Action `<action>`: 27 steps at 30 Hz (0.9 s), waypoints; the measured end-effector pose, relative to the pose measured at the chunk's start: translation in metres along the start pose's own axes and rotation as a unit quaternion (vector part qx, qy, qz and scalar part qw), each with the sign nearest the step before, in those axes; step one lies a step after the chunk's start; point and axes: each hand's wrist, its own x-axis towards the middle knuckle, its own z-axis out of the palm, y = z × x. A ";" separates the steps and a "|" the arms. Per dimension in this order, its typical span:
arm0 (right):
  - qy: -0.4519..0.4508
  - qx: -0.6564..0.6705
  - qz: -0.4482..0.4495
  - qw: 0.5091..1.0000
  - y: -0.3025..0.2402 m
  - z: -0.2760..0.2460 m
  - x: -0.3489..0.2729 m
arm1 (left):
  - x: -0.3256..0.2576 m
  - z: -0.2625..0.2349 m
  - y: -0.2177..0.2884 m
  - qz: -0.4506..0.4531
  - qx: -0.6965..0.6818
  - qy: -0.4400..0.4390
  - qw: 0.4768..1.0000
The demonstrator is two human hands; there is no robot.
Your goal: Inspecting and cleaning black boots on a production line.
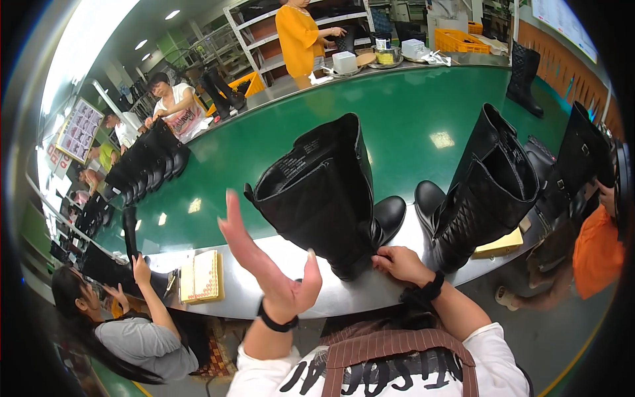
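A tall black quilted boot [317, 192] stands in front of me at the metal edge, its wide shaft tilted left and its toe pointing right. Pinched fingers of my right hand [403, 265] hold the boot low down, near the ankle. Left of the shaft, my left hand [274, 264] is raised with thumb and fingers spread, holding nothing. A second black boot [486, 192] stands to the right, its toe pointing left and its shaft opening showing. Both of my wrists wear black bands.
A green worktable [264, 119] curves away behind a metal edge strip [245, 298]. A yellow pad of stickers [200, 278] lies at left, a yellow block [501, 243] at right. More boots [149, 159] line the far left. Co-workers sit close on both sides; others stand across.
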 end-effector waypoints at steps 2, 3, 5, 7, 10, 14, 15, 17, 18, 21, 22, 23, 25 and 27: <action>-0.002 0.004 0.009 1.000 0.002 -0.004 -0.002 | 0.036 -0.001 0.016 0.011 0.079 -0.098 0.992; -0.008 0.009 0.010 1.000 0.000 -0.004 -0.004 | 0.045 -0.003 0.020 0.025 0.165 -0.192 0.967; 0.131 0.067 -0.058 0.987 -0.018 -0.005 -0.009 | 0.047 0.005 0.022 0.010 0.160 -0.185 0.970; 0.292 0.114 -0.182 0.932 -0.052 -0.016 -0.018 | 0.042 0.003 0.026 0.025 0.183 -0.198 0.963; 0.362 0.081 -0.270 0.889 -0.127 -0.039 -0.019 | 0.032 -0.003 0.031 0.005 0.121 -0.170 0.978; 0.327 0.039 -0.217 0.919 -0.121 -0.053 0.023 | 0.021 -0.016 0.029 -0.010 -0.059 -0.131 0.990; 0.320 0.073 -0.193 0.924 -0.117 -0.061 0.028 | 0.019 -0.022 0.026 -0.002 -0.070 -0.136 0.988; 0.303 0.138 -0.169 0.928 -0.102 -0.068 0.045 | 0.009 -0.036 0.023 0.001 -0.064 -0.134 0.989; 0.300 0.166 -0.162 0.925 -0.089 -0.068 0.052 | 0.006 -0.040 0.021 0.010 -0.071 -0.141 0.987; 0.287 0.202 -0.157 0.923 -0.089 -0.066 0.052 | 0.005 -0.045 0.018 0.030 -0.100 -0.170 0.980; 0.290 0.195 -0.159 0.923 -0.089 -0.067 0.050 | 0.008 -0.043 0.019 0.039 -0.091 -0.169 0.981; 0.264 0.179 -0.145 0.937 -0.089 -0.071 0.044 | 0.009 -0.040 0.019 0.048 -0.084 -0.167 0.981; 0.261 0.165 -0.195 0.931 -0.101 -0.067 0.023 | 0.001 -0.026 0.015 0.032 -0.019 -0.045 0.998; 0.183 0.226 -0.253 0.923 -0.093 -0.065 0.010 | -0.008 -0.008 -0.009 0.028 -0.012 0.050 0.998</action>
